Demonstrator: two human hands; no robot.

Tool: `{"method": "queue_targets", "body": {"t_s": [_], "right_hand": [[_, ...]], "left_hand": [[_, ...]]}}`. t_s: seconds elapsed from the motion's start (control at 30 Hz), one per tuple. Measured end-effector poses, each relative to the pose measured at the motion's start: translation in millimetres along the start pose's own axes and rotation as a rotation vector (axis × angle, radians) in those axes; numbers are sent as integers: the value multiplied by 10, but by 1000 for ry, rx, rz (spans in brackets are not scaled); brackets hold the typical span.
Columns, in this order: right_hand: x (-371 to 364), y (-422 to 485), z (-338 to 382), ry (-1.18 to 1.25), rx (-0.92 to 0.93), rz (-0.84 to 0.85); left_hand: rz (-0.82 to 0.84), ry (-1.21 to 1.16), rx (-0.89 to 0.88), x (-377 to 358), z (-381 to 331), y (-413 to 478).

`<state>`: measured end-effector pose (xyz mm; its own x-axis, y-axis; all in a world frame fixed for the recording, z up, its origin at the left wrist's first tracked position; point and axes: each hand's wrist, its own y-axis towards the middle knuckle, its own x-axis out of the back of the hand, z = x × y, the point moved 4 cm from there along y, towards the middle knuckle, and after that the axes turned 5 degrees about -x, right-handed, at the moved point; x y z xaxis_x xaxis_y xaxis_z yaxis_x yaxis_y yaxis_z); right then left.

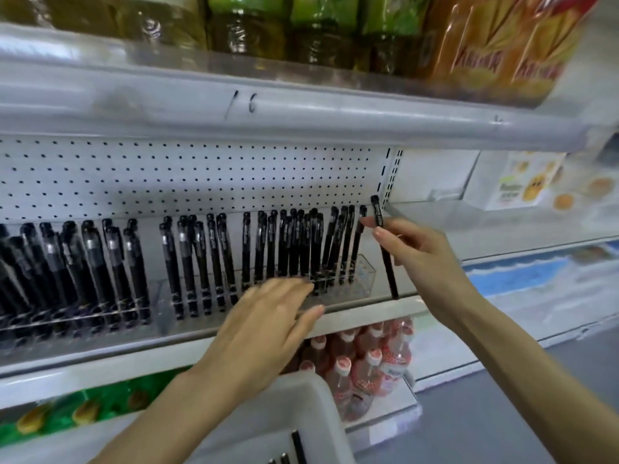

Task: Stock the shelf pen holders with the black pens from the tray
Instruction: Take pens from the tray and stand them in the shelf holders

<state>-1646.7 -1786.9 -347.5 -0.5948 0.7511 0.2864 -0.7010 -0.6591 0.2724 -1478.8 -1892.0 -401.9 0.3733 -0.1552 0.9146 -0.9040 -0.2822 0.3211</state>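
My right hand pinches one black pen upright, just right of the clear pen holder on the middle shelf. That holder is packed with several black pens standing cap up. My left hand hovers flat with its fingers spread at the shelf's front edge, below the holder, holding nothing. More clear holders with black pens fill the shelf to the left. The white tray sits at the bottom centre with a few black pens showing inside.
A white pegboard backs the pen shelf. Green and orange packages stand on the shelf above. Red drink bottles fill the shelf below, with green packets to their left. Grey floor lies at the lower right.
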Motion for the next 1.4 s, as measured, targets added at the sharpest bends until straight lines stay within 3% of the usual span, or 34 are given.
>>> {"method": "queue_targets", "body": {"t_s": [0.23,0.6,0.77,1.03,1.4], "right_hand": [[-8,302,76,-172,161,-27],[-155,492,-188,-318,132,66],[-242,446,-190,-517,305,70],[-240,424,-152,-619,465,12],[-290,466,-95,-797,513,130]], "left_hand": [[17,56,42,-151,126,22],[16,-5,45,-134,142,19],[7,-25,35,-145,144,16],[-17,-71,38,-189,168,-1],[-3,-31,42,-160,151,-5]]}}
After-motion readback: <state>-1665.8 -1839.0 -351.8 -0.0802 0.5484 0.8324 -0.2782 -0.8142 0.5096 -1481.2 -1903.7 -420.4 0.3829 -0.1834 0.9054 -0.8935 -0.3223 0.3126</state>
